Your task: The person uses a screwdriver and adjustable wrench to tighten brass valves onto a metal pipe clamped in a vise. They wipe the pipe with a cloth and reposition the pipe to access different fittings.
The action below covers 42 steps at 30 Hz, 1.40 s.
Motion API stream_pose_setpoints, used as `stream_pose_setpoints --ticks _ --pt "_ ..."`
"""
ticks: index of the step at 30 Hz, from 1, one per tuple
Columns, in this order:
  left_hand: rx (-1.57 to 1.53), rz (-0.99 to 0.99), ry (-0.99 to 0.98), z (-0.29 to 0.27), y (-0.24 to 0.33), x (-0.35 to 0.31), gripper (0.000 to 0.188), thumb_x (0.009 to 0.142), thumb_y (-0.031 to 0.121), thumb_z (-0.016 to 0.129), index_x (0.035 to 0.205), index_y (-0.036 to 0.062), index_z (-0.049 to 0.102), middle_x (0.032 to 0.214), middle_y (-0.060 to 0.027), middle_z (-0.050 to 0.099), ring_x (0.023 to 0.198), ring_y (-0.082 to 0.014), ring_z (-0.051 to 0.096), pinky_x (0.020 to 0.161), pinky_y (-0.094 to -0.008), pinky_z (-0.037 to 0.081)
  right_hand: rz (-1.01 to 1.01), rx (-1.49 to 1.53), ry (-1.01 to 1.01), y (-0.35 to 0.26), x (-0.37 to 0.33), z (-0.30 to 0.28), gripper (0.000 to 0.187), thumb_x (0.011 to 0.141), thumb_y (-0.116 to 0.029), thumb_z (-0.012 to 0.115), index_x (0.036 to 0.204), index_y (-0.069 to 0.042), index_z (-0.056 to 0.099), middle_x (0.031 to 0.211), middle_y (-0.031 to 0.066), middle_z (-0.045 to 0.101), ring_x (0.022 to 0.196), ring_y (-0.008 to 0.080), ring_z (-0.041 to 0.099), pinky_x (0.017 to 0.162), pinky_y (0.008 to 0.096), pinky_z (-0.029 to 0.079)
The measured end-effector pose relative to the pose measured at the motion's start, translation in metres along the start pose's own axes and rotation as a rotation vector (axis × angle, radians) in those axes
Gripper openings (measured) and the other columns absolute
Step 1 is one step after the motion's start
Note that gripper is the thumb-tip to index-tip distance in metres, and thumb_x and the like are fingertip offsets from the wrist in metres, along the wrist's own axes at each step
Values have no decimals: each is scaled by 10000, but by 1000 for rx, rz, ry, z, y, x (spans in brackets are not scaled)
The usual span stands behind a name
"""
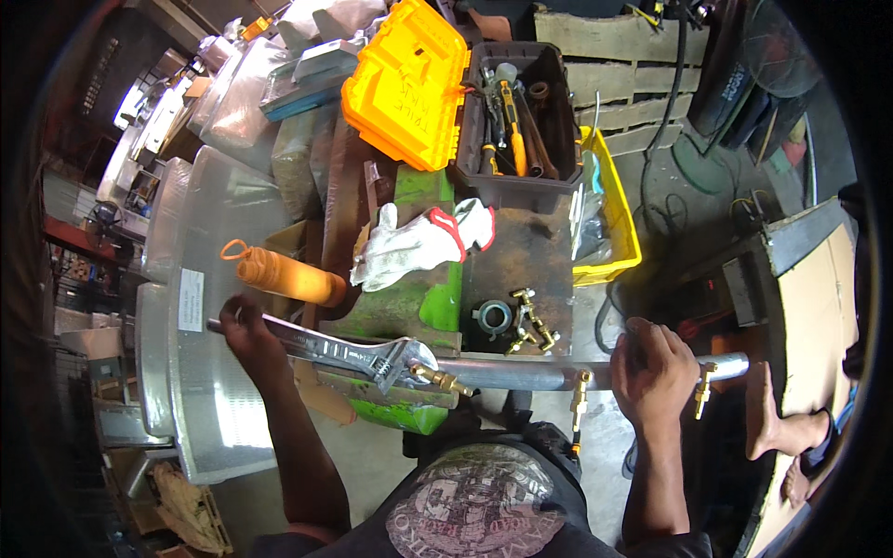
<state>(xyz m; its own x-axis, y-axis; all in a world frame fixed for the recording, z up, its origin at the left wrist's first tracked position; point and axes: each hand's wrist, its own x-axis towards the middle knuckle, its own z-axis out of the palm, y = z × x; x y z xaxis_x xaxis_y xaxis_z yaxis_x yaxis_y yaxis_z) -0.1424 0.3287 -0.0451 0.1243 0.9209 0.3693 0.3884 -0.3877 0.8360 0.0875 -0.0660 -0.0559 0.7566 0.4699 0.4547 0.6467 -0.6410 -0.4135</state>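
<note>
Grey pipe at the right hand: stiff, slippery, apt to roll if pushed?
Pipe is likely stiff: it looks like straight metal. Its smooth, shiny surface may be slippery. If loose, it could start rolling, but protruding brass-coloured fittings would probably check that.

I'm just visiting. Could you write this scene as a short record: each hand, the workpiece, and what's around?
Left hand: holding an adjustable wrench near the end of its handle
Right hand: on a metal pipe
Pipe fittings: brass, at least three along the pipe
On the bench: white gloves with red cuffs, loose brass parts
Toolbox: open, tools inside
Near left hand: orange bottle
</note>
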Motion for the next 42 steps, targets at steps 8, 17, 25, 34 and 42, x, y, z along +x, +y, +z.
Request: stream_pose_setpoints --ticks 8,17,25,34,42 --pt "146 105 -393 87 46 62 312 1018 288 573 1148 7 614 904 -38 584 826 -144 554 757 -299 463 14 2 0 -1 2 1 196 762 -112 738 945 -54 696 697 72 586 603 270 574 568 394 407" --pt "214 365 -788 227 137 12 248 996 258 579 1123 48 611 882 -127 636 827 -255 620 749 -366 481 17 6 66 2 -1 1 219 740 -129 740 945 -68 695 677 57 549 577 254 556 552 387 386" --pt "241 657 -1038 235 208 -91 309 997 329 550 1106 40 556 828 -278 679 848 -477 675 782 -546 516 32 -19 133 3 -2 7 189 748 -163 737 907 -67 702 681 74 580 610 276 600 565 400 426" --pt "127 922 -1139 189 229 -176 472 1026 427 510 1029 -45 505 714 -278 646 719 -490 661 657 -584 514 73 -45 125 5 -6 7 165 766 -172 710 888 -66 677 734 108 632 682 306 630 630 418 475" --pt "-84 1013 -1132 121 218 -236 433 1007 386 535 1062 -42 498 836 -274 656 747 -449 672 659 -545 539 3 267 323 24 -17 22 201 829 -240 675 918 -60 666 804 131 668 783 346 661 694 461 516"
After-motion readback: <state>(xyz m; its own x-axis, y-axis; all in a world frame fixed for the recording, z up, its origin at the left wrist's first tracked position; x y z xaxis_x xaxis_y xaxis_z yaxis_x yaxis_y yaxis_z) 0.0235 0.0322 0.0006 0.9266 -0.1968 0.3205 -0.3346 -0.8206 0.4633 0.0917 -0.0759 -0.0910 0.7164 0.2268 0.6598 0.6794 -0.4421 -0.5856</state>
